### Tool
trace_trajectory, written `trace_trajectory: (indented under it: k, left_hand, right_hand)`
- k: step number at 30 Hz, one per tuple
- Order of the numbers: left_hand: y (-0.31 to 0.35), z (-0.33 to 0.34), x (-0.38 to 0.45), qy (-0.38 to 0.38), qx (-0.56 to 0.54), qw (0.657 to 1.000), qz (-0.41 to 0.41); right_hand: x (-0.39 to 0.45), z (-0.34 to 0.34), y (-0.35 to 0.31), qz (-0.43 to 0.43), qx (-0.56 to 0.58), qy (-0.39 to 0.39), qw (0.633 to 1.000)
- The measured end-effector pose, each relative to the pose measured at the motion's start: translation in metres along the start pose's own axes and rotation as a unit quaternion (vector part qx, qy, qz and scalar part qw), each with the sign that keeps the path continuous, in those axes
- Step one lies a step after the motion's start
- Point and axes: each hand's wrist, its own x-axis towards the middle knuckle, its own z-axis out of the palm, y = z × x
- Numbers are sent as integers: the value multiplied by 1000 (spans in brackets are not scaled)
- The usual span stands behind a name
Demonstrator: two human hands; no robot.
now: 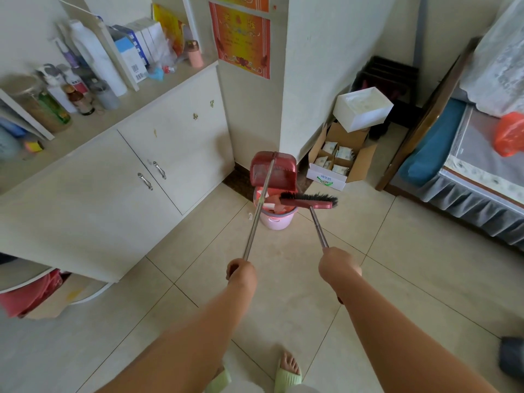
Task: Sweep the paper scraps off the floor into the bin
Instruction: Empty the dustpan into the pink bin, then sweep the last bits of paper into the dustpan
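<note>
Head view, looking down the arms, and both hands are busy! Left hand (239, 271) is curled around the end of the dustpan's metal pole, right hand (338, 265) is wrapped tight on the broom's pole. One dustpan (272, 169), red, tipped up at twelve o'clock directly over the bin (276, 219), a single pink bucket standing on the tile floor (283, 279) with red and pale scraps visible inside. One broom (309, 200), red head with black bristles, held level across the bin's rim at about one o'clock from the hands. One small white paper scrap (250, 215) lies on the tile just beside the bin, on its nine o'clock side.

Writing now: an open cardboard box (337, 163) at two o'clock carries a green logo and characters on its white front flap, too small to read; I count about five small white packets inside. A plain white box (361, 109) sits tilted above it. On the pillar at twelve o'clock, one red-and-orange poster (241, 41) with printed characters, blurred; a second one shows just above it. The cabinet (127, 177) at ten o'clock has two silver door handles; bottles and boxes crowd its counter, one box bearing a barcode. Two feet in pale green slippers (287, 378) at six o'clock.
</note>
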Motion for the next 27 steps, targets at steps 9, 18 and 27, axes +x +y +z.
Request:
trace_trajectory:
  k: [9, 18, 27]
  left_hand:
    - [-25, 16, -12, 117, -62, 991, 15]
    - [-115, 37, -57, 301, -244, 918, -89]
    - [-189, 134, -85, 298, -418, 845, -149]
  right_hand:
    - [-3, 4, -1, -17, 66, -61, 996]
    - [-30, 23, -54, -7, 345, -92, 934]
    - [-70, 59, -152, -22, 432, -135, 891]
